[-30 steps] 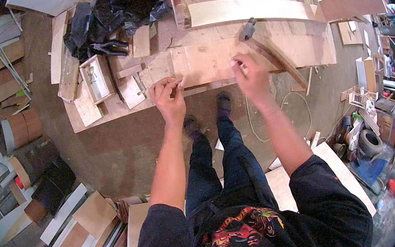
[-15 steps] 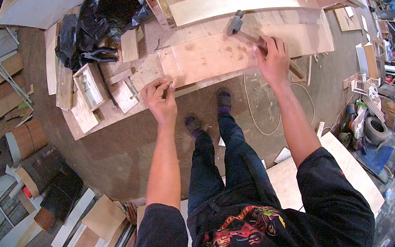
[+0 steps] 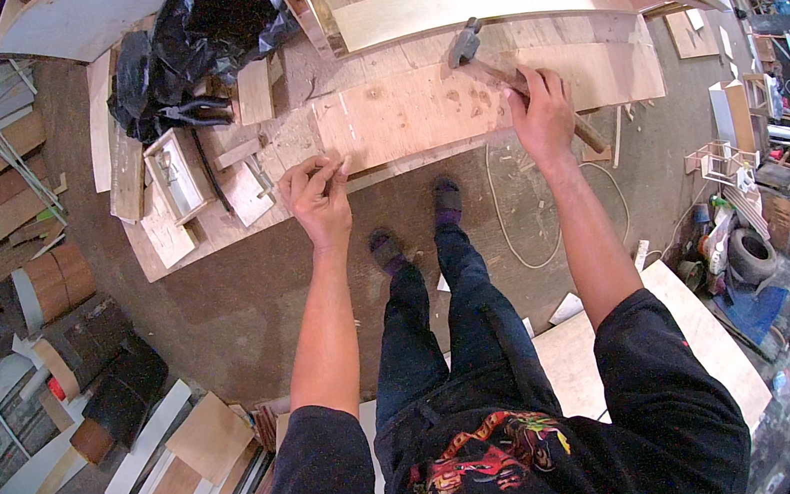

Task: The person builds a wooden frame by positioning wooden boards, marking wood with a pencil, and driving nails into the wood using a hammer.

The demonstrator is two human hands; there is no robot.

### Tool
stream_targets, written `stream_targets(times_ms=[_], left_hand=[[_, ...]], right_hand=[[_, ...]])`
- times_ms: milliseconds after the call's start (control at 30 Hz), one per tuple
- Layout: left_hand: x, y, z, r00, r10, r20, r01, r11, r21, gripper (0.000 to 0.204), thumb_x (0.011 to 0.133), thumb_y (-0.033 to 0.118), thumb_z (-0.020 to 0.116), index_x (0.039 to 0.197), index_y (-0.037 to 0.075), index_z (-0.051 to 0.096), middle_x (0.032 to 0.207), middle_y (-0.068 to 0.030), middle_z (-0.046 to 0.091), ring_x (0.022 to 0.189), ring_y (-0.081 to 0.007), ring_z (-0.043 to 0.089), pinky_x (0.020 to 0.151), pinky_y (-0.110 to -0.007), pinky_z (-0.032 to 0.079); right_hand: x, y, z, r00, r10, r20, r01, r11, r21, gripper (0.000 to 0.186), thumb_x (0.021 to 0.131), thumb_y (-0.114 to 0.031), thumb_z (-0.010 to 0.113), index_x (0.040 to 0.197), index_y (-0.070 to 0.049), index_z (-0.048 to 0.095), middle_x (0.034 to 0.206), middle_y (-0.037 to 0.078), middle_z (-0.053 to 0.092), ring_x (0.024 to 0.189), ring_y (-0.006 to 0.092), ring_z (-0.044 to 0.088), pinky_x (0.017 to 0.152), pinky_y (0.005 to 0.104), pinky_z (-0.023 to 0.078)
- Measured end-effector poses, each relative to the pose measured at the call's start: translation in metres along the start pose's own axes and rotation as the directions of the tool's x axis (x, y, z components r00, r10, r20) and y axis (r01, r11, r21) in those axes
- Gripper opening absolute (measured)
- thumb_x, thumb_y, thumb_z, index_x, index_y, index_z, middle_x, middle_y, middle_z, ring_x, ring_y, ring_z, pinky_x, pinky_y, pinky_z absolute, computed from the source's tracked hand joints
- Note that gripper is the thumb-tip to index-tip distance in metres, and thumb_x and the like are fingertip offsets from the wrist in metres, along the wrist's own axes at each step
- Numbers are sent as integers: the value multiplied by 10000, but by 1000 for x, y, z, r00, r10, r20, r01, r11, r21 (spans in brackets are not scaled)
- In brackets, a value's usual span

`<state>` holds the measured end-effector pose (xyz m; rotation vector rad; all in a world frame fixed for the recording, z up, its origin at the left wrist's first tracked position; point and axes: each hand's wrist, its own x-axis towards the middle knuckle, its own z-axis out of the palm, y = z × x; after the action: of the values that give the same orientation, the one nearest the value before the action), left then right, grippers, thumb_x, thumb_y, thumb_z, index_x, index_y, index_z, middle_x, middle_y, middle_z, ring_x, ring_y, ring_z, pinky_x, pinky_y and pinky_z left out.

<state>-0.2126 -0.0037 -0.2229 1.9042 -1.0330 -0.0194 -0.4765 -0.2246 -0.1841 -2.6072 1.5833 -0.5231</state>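
A pale plywood strip (image 3: 417, 114) with several dark spots lies along the near side of the workbench (image 3: 202, 236). At the strip's left end is my left hand (image 3: 315, 197), its thumb and fingers pinched together; whatever small thing it holds is too tiny to make out. My right hand (image 3: 546, 116) is closed round the wooden handle of a hammer (image 3: 465, 45), over the strip's right half. The hammer lies slantwise, its metal head pointing away from me and its handle end sticking out past the bench edge.
At the bench's left are a small box (image 3: 180, 174), dark-handled pliers (image 3: 194, 109) and a black plastic bag (image 3: 203, 31). A large wooden frame (image 3: 482, 4) occupies the far side. Wood sheets (image 3: 205, 440) are stacked at lower left; a cord (image 3: 506, 231) loops on the floor.
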Motion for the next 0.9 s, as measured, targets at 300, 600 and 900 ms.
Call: stream_targets(times_ms=[300, 600, 900], left_hand=[[-1, -3, -1, 1000, 6, 1, -6, 1000, -20, 155, 743, 65, 830, 887, 54, 773, 966, -42, 701, 994, -255, 573, 900, -391, 432], [-1, -2, -2, 1000, 1, -1, -1, 1000, -20, 157, 737, 54, 828, 884, 56, 772, 968, -36, 708, 1001, -255, 584, 902, -393, 439], [-1, -3, -1, 1000, -7, 9, 7, 1000, -30, 158, 736, 56, 832, 883, 58, 775, 962, -36, 708, 992, -254, 588, 903, -388, 438]], right_hand=[[0, 3, 4, 1000, 8, 3, -8, 1000, -16, 440, 858, -253, 733, 1259, -116, 612, 1153, 136, 589, 1093, 352, 546, 933, 483, 474], [1, 2, 3, 1000, 9, 7, -9, 1000, -17, 439, 858, -252, 738, 1257, -119, 612, 1148, 135, 590, 1089, 352, 546, 936, 480, 473], [1, 5, 4, 1000, -8, 7, 8, 1000, -22, 443, 867, -258, 732, 1266, -108, 612, 1163, 147, 591, 1099, 361, 545, 944, 487, 470]])
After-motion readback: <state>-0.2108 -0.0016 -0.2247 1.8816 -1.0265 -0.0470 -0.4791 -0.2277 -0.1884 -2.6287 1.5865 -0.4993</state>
